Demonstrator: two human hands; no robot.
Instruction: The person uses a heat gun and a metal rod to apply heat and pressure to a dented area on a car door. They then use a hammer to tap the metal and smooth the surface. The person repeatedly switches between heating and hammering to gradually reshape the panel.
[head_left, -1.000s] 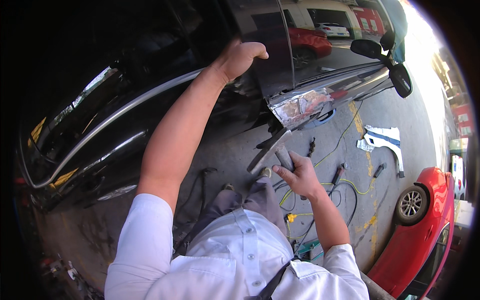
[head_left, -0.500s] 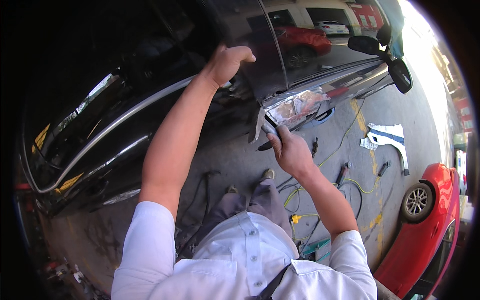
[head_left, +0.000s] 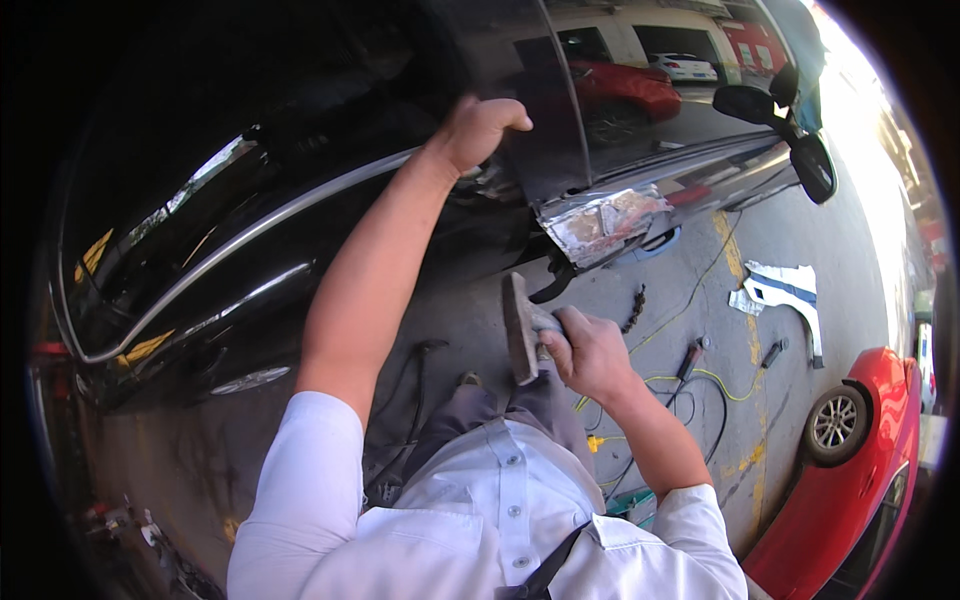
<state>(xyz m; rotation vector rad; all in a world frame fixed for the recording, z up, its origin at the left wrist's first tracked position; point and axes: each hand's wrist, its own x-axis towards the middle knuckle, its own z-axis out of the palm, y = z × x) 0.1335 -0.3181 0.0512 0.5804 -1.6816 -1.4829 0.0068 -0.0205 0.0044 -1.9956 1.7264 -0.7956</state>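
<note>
My left hand (head_left: 486, 134) is curled at the rear edge of the black car door (head_left: 555, 140), thumb stretched out to the right; its other fingers are mostly hidden. Low on that door is a scraped, crumpled patch of bare metal and pale filler (head_left: 605, 222). My right hand (head_left: 592, 355) grips the short handle of a hammer-like tool with a long, flat, worn metal head (head_left: 520, 328). The tool hangs over the floor, apart from the door. A door handle (head_left: 660, 243) lies just past the bare patch.
A side mirror (head_left: 812, 168) juts from the car at the upper right. On the floor lie a white cut panel (head_left: 785, 292), a red-and-black power tool (head_left: 692, 355), yellow-green cables (head_left: 720, 378) and a hose (head_left: 415, 375). A red car (head_left: 860, 480) stands at the right.
My right hand has drawn the tool back from the door's damaged edge, down toward my body, showing its flat head. My left hand stays at the door.
</note>
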